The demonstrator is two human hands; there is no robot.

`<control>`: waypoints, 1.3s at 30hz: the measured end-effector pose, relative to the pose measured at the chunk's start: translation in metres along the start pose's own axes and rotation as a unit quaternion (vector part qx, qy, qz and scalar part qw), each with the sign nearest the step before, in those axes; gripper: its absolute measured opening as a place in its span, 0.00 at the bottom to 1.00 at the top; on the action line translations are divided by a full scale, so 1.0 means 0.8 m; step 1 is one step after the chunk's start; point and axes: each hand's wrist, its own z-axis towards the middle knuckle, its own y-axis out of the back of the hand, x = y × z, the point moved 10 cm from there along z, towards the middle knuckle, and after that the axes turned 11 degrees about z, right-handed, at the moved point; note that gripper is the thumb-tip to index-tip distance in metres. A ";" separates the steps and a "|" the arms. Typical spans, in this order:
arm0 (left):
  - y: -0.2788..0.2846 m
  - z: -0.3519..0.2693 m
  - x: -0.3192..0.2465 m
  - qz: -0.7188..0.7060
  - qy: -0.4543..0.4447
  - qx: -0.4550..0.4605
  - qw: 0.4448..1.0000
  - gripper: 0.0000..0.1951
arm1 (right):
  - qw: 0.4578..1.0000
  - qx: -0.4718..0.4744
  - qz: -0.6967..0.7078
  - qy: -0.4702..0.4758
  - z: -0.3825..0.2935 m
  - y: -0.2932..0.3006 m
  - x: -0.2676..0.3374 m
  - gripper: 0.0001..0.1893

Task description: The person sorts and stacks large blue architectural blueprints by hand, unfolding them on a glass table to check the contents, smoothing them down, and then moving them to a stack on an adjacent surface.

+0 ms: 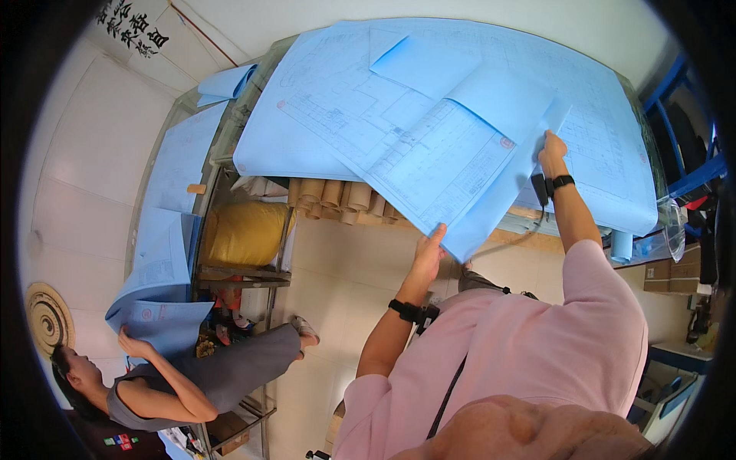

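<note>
A large blue drawing sheet (pixel 443 167), printed with plans and a red stamp, lies partly folded across the table in front of me. My left hand (pixel 428 253) pinches its near corner, thumb on top, where the sheet overhangs the table edge. Farther right, my right hand (pixel 553 150) grips the folded right-hand edge of the same sheet. The sheet's upper part is turned over, showing a plain blue face (pixel 500 98). Beneath it more blue drawing sheets (pixel 322 132) cover the tabletop.
Cardboard tubes (pixel 345 198) are stacked under the table, beside a yellow sack (pixel 247 233) on a metal rack. At left a co-worker (pixel 167 379) handles another blue sheet (pixel 167 313) on a side table. Blue metal framing (pixel 698 175) stands at right.
</note>
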 end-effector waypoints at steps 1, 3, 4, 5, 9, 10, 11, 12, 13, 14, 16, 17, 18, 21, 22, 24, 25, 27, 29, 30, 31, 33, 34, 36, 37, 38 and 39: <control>0.010 -0.001 -0.007 -0.023 -0.012 -0.010 1.000 0.23 | 0.999 -0.012 -0.009 -0.034 -0.007 0.010 -0.007 0.09; 0.039 -0.001 -0.016 0.000 -0.052 -0.044 0.998 0.19 | 0.996 -0.027 -0.009 -0.082 -0.012 0.036 -0.015 0.11; 0.048 -0.007 -0.021 0.002 -0.047 -0.057 0.997 0.18 | 0.995 -0.032 0.000 -0.098 -0.010 0.050 -0.015 0.11; 0.059 -0.012 -0.027 0.004 -0.042 -0.072 0.997 0.17 | 0.987 -0.006 -0.005 -0.160 -0.012 0.055 -0.027 0.13; 0.132 -0.036 -0.054 0.098 -0.095 -0.070 0.988 0.21 | 0.965 0.137 0.077 -0.208 0.012 0.040 -0.033 0.22; 0.151 -0.047 -0.068 0.117 -0.097 -0.089 0.984 0.22 | 0.957 0.176 0.106 -0.205 0.009 0.027 -0.025 0.24; 0.168 -0.060 -0.081 0.135 -0.082 -0.112 0.981 0.22 | 0.951 0.196 0.086 -0.221 -0.014 0.009 -0.013 0.26; 0.183 -0.074 -0.094 0.153 -0.067 -0.132 0.977 0.23 | 0.949 0.205 0.078 -0.227 -0.017 0.007 -0.006 0.28; 0.199 -0.087 -0.109 0.176 -0.060 -0.144 0.972 0.23 | 0.945 0.215 0.069 -0.235 -0.023 0.002 -0.002 0.29; 0.211 -0.093 -0.120 0.200 -0.050 -0.150 0.967 0.23 | 0.925 0.251 0.005 -0.285 -0.024 0.005 -0.016 0.29; 0.249 -0.105 -0.141 0.279 -0.022 -0.199 0.939 0.22 | 0.897 0.285 -0.057 -0.334 -0.027 0.007 -0.033 0.30; 0.266 -0.101 -0.154 0.315 -0.038 -0.219 0.923 0.20 | 0.873 0.320 -0.121 -0.347 -0.035 0.003 -0.045 0.28; 0.283 -0.097 -0.166 0.350 -0.051 -0.239 0.904 0.19 | 0.844 0.353 -0.185 -0.358 -0.046 -0.001 -0.060 0.27; 0.281 -0.083 -0.211 0.430 -0.030 -0.279 0.858 0.15 | 0.791 0.438 -0.276 -0.326 -0.054 -0.002 -0.123 0.20; 0.289 -0.092 -0.236 0.495 -0.054 -0.335 0.799 0.18 | 0.778 0.462 -0.295 -0.305 -0.066 -0.004 -0.140 0.19; 0.305 -0.097 -0.273 0.552 -0.078 -0.398 0.729 0.20 | 0.779 0.460 -0.293 -0.308 -0.102 0.005 -0.158 0.17; 0.316 -0.103 -0.301 0.580 -0.126 -0.458 0.662 0.22 | 0.782 0.451 -0.283 -0.324 -0.126 0.011 -0.167 0.16; 0.304 -0.113 -0.334 0.601 -0.175 -0.511 0.590 0.23 | 0.801 0.401 -0.262 -0.361 -0.162 0.041 -0.173 0.14; 0.231 -0.136 -0.365 0.651 -0.245 -0.551 0.461 0.25 | 0.814 0.337 -0.245 -0.406 -0.186 0.077 -0.179 0.12; 0.206 -0.150 -0.375 0.663 -0.262 -0.567 0.413 0.26 | 0.812 0.308 -0.240 -0.434 -0.203 0.092 -0.188 0.11; 0.194 -0.149 -0.374 0.653 -0.272 -0.546 0.449 0.27 | 0.807 0.282 -0.235 -0.463 -0.218 0.103 -0.197 0.10; 0.180 -0.142 -0.367 0.643 -0.277 -0.524 0.485 0.28 | 0.788 0.247 -0.227 -0.517 -0.248 0.114 -0.218 0.09; 0.170 -0.153 -0.364 0.640 -0.303 -0.535 0.462 0.28 | 0.773 0.246 -0.220 -0.542 -0.266 0.114 -0.230 0.08; 0.164 -0.159 -0.350 0.636 -0.325 -0.543 0.442 0.28 | 0.737 0.271 -0.188 -0.590 -0.304 0.103 -0.259 0.10; 0.170 -0.170 -0.343 0.610 -0.332 -0.566 0.443 0.28 | 0.711 0.293 -0.168 -0.617 -0.328 0.095 -0.270 0.11; 0.174 -0.178 -0.332 0.599 -0.332 -0.579 0.442 0.29 | 0.688 0.303 -0.135 -0.646 -0.356 0.087 -0.280 0.13; 0.177 -0.182 -0.321 0.588 -0.333 -0.589 0.443 0.29 | 0.665 0.310 -0.102 -0.672 -0.382 0.079 -0.286 0.14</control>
